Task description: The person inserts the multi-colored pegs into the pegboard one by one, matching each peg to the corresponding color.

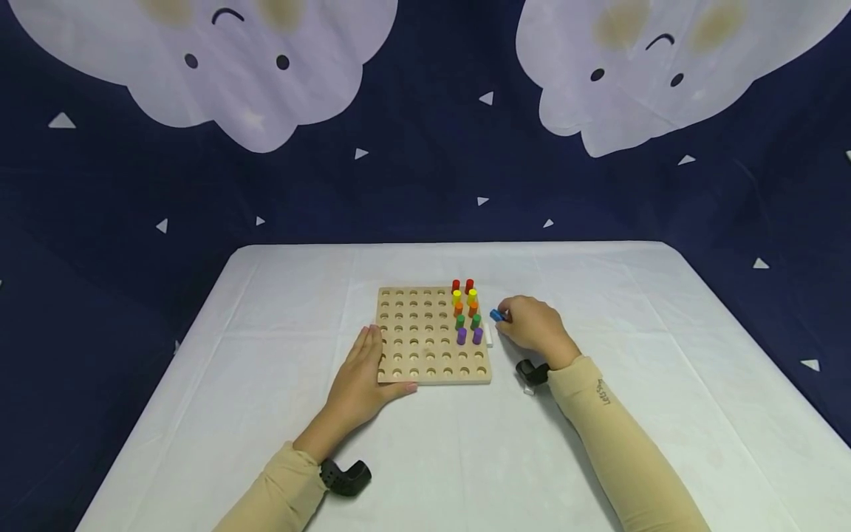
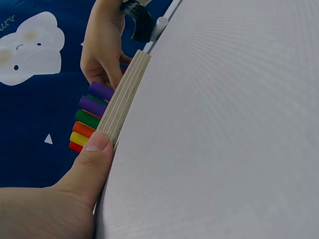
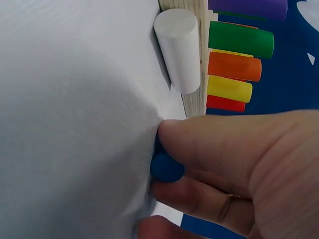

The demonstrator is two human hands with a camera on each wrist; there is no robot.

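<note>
A wooden peg board [image 1: 425,336] with rows of holes lies in the middle of the table [image 1: 266,355]. Red, yellow, orange, green and purple pegs [image 1: 467,312] stand in two columns at its right side. My right hand [image 1: 508,319] pinches a blue peg [image 1: 496,315] [image 3: 166,167] on the cloth just right of the board. A white peg [image 1: 489,335] [image 3: 178,49] lies against the board's right edge. My left hand [image 1: 366,369] rests flat on the board's left front corner, thumb [image 2: 92,159] pressed on the board edge [image 2: 124,97].
The table is covered by a white cloth, with a dark blue backdrop with cloud shapes [image 1: 219,66] behind it. Black wrist camera mounts [image 1: 346,476] sit at both wrists. Many holes on the board stand bare.
</note>
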